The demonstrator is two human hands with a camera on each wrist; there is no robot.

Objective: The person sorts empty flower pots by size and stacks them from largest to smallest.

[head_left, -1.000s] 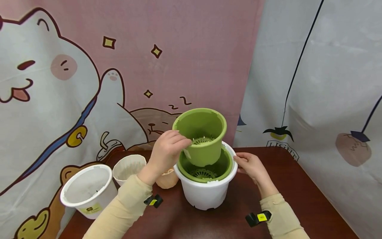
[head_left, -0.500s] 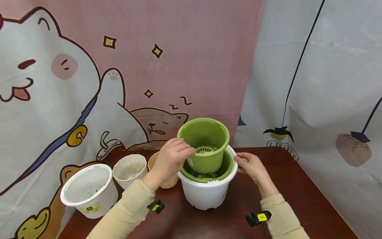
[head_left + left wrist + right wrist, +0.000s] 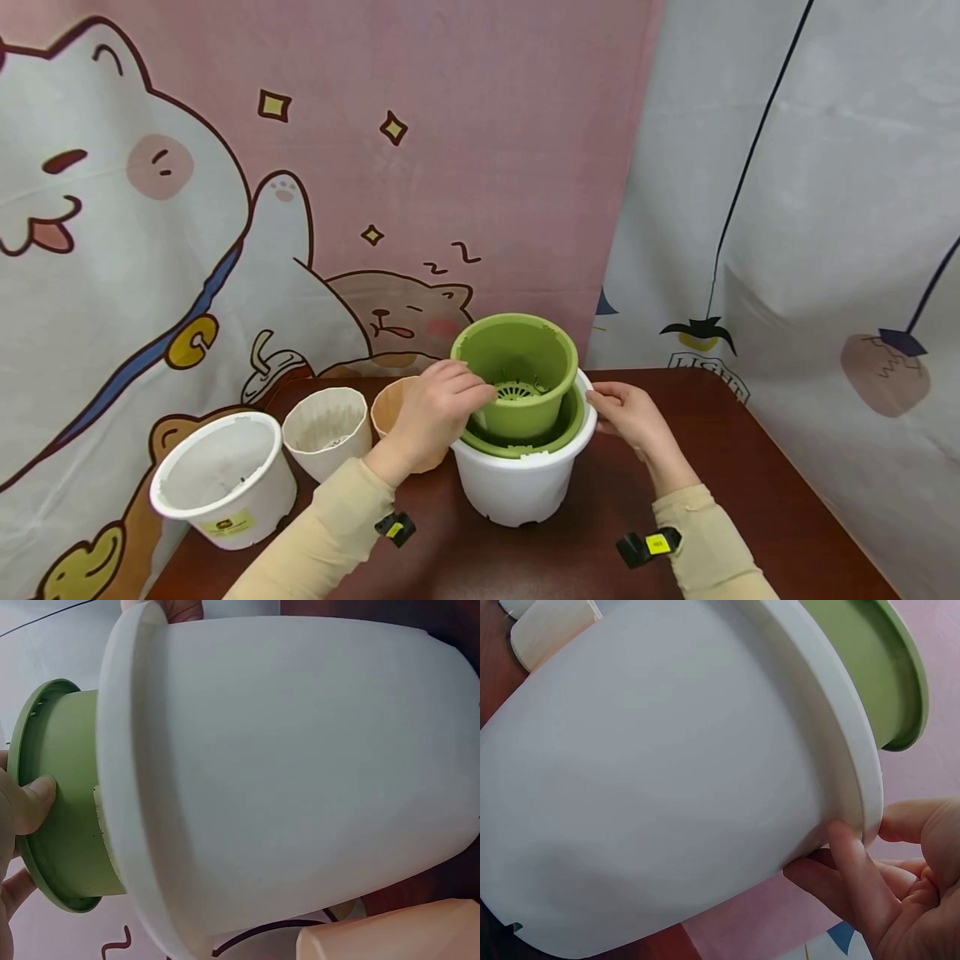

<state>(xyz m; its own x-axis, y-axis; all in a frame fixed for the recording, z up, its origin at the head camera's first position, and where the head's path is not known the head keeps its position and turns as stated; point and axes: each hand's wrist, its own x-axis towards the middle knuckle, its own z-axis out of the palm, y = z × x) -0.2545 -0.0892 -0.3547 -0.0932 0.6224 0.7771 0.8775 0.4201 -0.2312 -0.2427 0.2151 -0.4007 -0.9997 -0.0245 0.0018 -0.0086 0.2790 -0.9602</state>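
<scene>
My left hand (image 3: 444, 408) pinches the rim of a green plastic flowerpot (image 3: 517, 354), its thumb lying against the outer wall in the left wrist view. The lower part of that pot sits inside a second green flowerpot (image 3: 567, 425), which is nested in a large white flowerpot (image 3: 513, 487) standing on the table. Slots show in the upper pot's bottom. With thumb and fingers my right hand (image 3: 633, 421) grips the white pot's rim on the right side, seen close in the right wrist view. The white wall hides the inner green pot in both wrist views.
On the dark red table (image 3: 750, 500), left of the stack, stand a peach-coloured pot (image 3: 386, 404) partly behind my left hand, a cream faceted pot (image 3: 330, 437) and a white pot (image 3: 232, 492) with a yellow label. A printed cloth (image 3: 510, 150) hangs behind the table.
My left hand has lowered the upper green flowerpot, moving slightly right, deeper into the second green one. My right hand has stayed on the white flowerpot's rim.
</scene>
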